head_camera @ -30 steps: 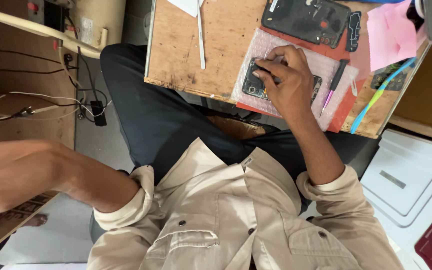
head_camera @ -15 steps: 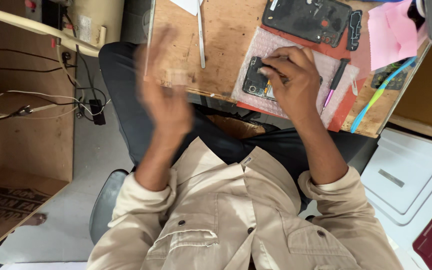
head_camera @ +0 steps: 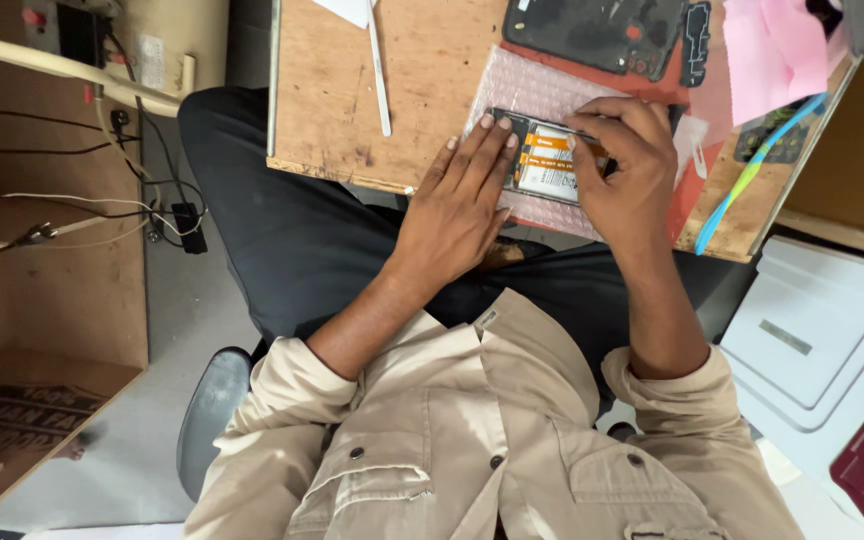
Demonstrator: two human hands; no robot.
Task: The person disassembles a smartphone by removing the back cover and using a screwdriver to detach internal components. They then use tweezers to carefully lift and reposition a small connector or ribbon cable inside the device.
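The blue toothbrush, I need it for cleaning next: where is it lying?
In the head view the blue toothbrush lies slanted near the right end of the wooden board, beside the right hand and below the pink paper.

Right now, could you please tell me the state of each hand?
Left hand: open, flat, fingers pressing on the opened black phone with orange ribbon cables.
Right hand: fingers curled on the phone's far end; what it holds cannot be told.

Wooden worktop [head_camera: 352, 110] (scuffed), grey floor [head_camera: 167, 310].
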